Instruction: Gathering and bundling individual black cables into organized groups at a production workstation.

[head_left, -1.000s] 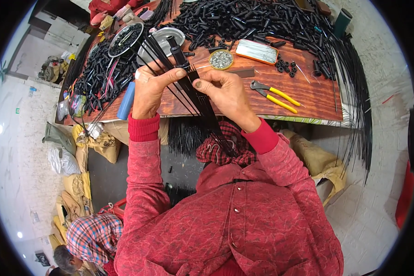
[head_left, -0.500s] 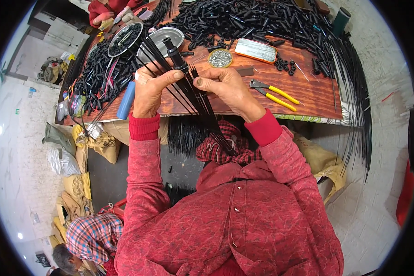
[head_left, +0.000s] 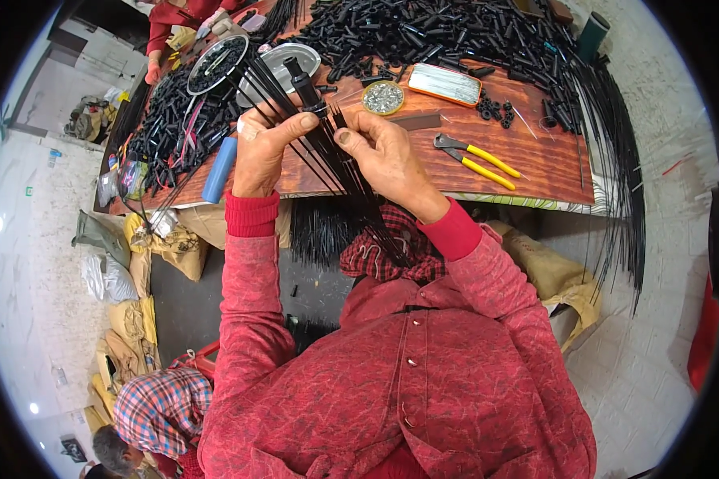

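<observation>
My left hand (head_left: 262, 156) is closed around what looks like an umbrella frame. Its black plastic runner (head_left: 301, 83), a stepped tube, sticks up past my thumb. Long thin black ribs (head_left: 358, 195) fan out from the runner and slant down toward my lap. Beside the runner, my right hand (head_left: 390, 160) pinches several of the ribs between thumb and fingers. The exact joint between ribs and runner is partly covered by my left thumb and fingers.
Yellow-handled pincers (head_left: 487, 168) lie right of my hands. Beyond are a round dish of small metal bits (head_left: 383, 98) and an orange-rimmed tin (head_left: 445, 85). Black tubes (head_left: 439, 36) heap at the back. A blue cylinder (head_left: 219, 171) lies left. A co-worker's sleeve (head_left: 160, 36) shows far left.
My right hand and forearm have shifted slightly left and down, still pinching the ribs. My left hand has hardly moved. The far co-worker's hand has moved left and nearer.
</observation>
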`<action>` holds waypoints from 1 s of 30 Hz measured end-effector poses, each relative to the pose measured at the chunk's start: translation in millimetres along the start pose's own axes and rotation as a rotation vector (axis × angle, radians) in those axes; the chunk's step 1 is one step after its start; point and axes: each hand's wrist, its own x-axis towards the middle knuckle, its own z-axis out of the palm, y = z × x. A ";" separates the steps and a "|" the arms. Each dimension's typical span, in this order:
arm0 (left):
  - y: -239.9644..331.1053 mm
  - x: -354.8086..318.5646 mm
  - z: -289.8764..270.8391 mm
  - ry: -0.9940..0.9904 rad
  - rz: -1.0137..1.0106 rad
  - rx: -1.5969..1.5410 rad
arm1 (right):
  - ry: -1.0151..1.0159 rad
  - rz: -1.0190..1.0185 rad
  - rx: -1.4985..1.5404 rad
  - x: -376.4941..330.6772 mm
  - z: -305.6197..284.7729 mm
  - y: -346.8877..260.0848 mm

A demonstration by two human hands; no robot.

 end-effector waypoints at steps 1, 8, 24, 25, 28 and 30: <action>-0.3 -1.0 0.4 -0.001 -0.001 -0.001 | 0.049 -0.045 -0.005 -0.8 4.6 3.7; 1.5 -1.7 -1.8 0.059 -0.001 0.106 | 0.033 -0.083 0.105 6.3 4.7 13.2; 3.1 1.1 -4.3 0.013 -0.012 0.127 | 0.055 -0.078 0.117 4.4 0.3 10.3; 2.8 0.7 -4.5 0.012 -0.014 0.126 | 0.028 -0.067 0.106 4.4 -1.2 9.1; 2.8 2.7 -6.8 -0.030 0.000 0.152 | -0.008 -0.070 0.125 7.1 -4.2 11.2; 1.5 6.3 -10.4 -0.069 -0.014 0.151 | -0.026 -0.086 0.153 8.3 -6.1 11.4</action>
